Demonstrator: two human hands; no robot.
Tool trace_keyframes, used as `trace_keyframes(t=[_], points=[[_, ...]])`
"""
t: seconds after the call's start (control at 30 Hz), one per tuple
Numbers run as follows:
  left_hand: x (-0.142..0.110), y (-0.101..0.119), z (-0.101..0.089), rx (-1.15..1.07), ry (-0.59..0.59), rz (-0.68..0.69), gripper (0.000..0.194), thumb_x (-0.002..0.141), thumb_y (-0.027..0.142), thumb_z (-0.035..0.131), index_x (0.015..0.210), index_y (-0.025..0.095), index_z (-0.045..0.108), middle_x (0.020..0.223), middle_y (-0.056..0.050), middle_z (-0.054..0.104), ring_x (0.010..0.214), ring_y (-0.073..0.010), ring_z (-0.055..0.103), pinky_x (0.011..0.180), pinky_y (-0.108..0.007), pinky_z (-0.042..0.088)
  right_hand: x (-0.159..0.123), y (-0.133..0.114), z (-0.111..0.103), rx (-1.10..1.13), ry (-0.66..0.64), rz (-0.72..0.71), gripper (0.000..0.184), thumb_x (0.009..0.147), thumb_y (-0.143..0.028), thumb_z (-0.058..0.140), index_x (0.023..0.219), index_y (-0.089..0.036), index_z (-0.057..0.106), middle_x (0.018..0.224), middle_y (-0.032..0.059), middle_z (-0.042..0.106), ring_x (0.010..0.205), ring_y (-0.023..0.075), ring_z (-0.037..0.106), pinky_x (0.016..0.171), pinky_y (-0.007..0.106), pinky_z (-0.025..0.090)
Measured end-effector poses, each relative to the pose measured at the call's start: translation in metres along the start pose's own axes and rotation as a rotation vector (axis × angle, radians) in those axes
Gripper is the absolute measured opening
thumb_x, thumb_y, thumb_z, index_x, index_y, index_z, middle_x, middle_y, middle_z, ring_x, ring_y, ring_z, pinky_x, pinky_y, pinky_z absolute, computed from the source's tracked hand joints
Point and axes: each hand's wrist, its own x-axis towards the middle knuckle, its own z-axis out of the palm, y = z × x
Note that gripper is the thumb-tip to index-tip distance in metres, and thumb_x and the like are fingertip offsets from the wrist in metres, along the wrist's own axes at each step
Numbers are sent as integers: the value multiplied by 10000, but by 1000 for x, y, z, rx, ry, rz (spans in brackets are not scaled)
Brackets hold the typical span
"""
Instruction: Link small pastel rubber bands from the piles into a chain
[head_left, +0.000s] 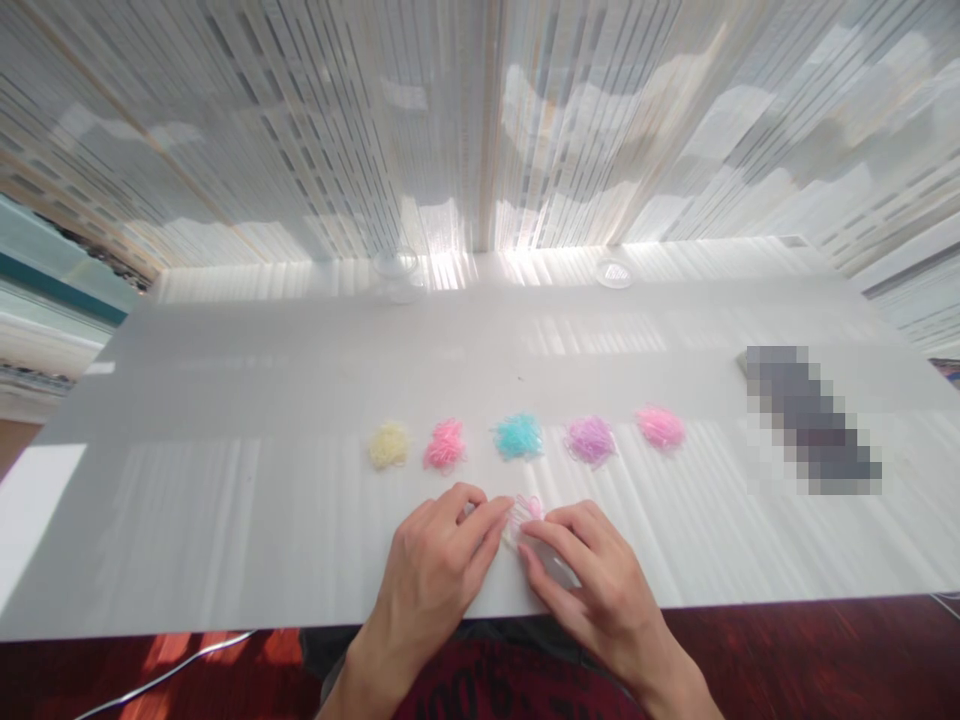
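Note:
A small loose pile of pale pink and whitish loops, like little rubber bands (528, 508), lies on the white table between my hands. My left hand (442, 550) is at its left edge, thumb and forefinger pressed together; whatever is between those tips is too small to make out. From the other side my right hand (592, 575) touches the pile with its forefinger, its thumb a little apart. Beyond my hands, small heaps of bands sit in a row: pale yellow (388, 445), coral pink (445, 445), turquoise (518, 436), purple (591, 440) and light pink (661, 427).
A dark pixelated oblong object (814, 420) lies at the right of the table (225, 400). Near the back edge are a clear round container (397, 264) and a small clear dish (616, 273). Pale curtains (337, 130) hang behind. A white cable (187, 660) runs across the floor.

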Motion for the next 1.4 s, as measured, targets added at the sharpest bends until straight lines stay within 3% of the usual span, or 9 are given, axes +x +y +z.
trace_keyframes(t=[0.47, 0.77, 1.0, 1.13, 1.27, 1.4], points=[[-3, -3, -1, -35, 24, 39, 158, 1040, 189, 557, 1004, 213, 709, 909, -21, 715, 732, -152, 668, 696, -277, 497, -4, 2, 5, -44, -32, 4, 146, 998, -124, 610, 1105, -200, 675, 902, 52, 648, 823, 183, 621, 720, 333, 578], [-4, -5, -6, -132, 92, 77, 110, 1027, 157, 581, 1030, 203, 681, 912, -22, 707, 750, -148, 679, 710, -264, 527, -1, 2, 2, 4, 79, -10, 281, 981, -109, 638, 1249, -190, 662, 959, 70, 688, 863, 183, 670, 744, 318, 620], [-3, -3, -8, -156, 153, 106, 69, 1015, 157, 613, 1028, 200, 666, 896, -26, 701, 737, -151, 686, 699, -261, 552, 3, -2, 1, 79, 99, -34, 227, 949, -62, 660, 1131, -192, 701, 922, 57, 702, 833, 165, 677, 734, 277, 599], [-3, -3, -8, -175, 128, 102, 131, 1024, 192, 610, 1145, 180, 659, 961, -51, 719, 807, -167, 714, 719, -269, 569, 6, 15, -21, -12, 218, 16, 192, 940, -75, 684, 1083, -200, 714, 906, 43, 709, 825, 158, 669, 732, 277, 576], [-9, -5, -4, -126, 73, 117, 125, 1034, 203, 583, 1102, 191, 687, 975, -48, 719, 766, -162, 703, 702, -283, 556, 9, 58, -60, -359, 549, 256, 59, 956, -207, 707, 986, -196, 757, 822, 20, 706, 649, 141, 556, 656, 310, 499], [-14, -7, 1, -97, 57, 131, 157, 1040, 191, 562, 1097, 203, 707, 976, -45, 714, 766, -162, 692, 705, -290, 542, 12, 90, -81, -495, 584, 326, 139, 961, -281, 700, 935, -173, 785, 783, 29, 712, 631, 148, 558, 605, 310, 465]])
